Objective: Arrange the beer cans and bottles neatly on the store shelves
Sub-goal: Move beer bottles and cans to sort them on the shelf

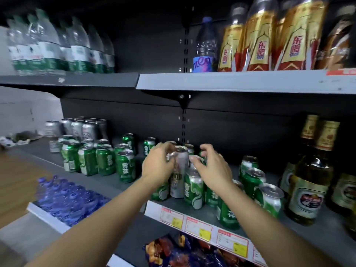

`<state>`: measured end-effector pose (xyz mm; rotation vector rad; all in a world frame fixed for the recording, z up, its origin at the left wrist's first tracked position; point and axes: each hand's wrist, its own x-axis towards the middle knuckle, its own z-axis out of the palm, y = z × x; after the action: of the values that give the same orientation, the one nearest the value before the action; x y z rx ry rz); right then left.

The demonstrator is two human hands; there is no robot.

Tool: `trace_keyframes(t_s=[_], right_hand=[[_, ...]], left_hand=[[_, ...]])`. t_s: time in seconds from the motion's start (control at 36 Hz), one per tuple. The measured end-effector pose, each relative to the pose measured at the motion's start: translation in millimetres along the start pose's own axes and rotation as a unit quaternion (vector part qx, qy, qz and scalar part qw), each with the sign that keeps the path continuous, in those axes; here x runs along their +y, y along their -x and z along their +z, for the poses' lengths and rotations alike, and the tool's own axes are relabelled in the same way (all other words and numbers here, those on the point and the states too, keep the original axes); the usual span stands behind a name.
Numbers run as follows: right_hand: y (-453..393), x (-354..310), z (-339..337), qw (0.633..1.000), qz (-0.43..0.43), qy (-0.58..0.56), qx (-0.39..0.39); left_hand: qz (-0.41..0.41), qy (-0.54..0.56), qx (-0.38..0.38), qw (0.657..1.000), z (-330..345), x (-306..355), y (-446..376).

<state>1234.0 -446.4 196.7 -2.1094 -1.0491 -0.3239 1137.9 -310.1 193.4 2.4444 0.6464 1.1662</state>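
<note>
A tall silver beer can (178,182) stands among green beer cans (192,189) on the middle shelf (192,214). My left hand (158,166) grips the silver can near its top. Just to its right, my right hand (212,166) has its thumb and fingers curled round the top of a green can (196,158) behind. More green cans (104,160) stand in a group to the left, with silver cans (84,130) behind them. Green cans (267,199) also stand to the right. Brown beer bottles (308,189) with gold foil necks stand at the far right.
The upper shelf (231,81) carries water bottles (54,47), a blue-labelled bottle (205,47) and gold-labelled drink bottles (273,39). Price tags (198,228) line the middle shelf's front edge. Below are blue-capped bottles (65,199) and snack bags (183,253).
</note>
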Motion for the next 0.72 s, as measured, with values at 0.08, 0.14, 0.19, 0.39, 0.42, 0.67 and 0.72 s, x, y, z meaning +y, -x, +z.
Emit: trace_keyframes(t_s=[0.08,0.14,0.19,0.39,0.42,0.67,0.72], right_hand=[[-21,-19,20,0.999,0.014,0.026,-0.04],[-35,-26,34,0.997,0.029,0.045,-0.063],[-48,-31,50,0.993,0.059,0.056,-0.08],[-65,-39,83,0.984,0.168,0.055,0.013],[-65,-44,82,0.982,0.176,0.05,0.042],[-89,-134,92,0.952,0.065,0.027,0.297],[-98,-154,109,0.949,0.005,0.02,0.314]], left_hand=[[-0.024,-0.018,-0.009,1.0,-12,-37,-4],[-0.021,-0.014,-0.029,0.999,-17,-63,-7],[-0.013,-0.008,-0.078,0.997,-22,-85,-11],[0.088,-0.031,-0.252,0.963,-26,-139,-23],[0.099,-0.021,-0.25,0.963,-28,-144,-26],[0.082,0.118,-0.078,0.987,-63,-213,-66],[0.067,0.129,-0.044,0.988,-73,-234,-74]])
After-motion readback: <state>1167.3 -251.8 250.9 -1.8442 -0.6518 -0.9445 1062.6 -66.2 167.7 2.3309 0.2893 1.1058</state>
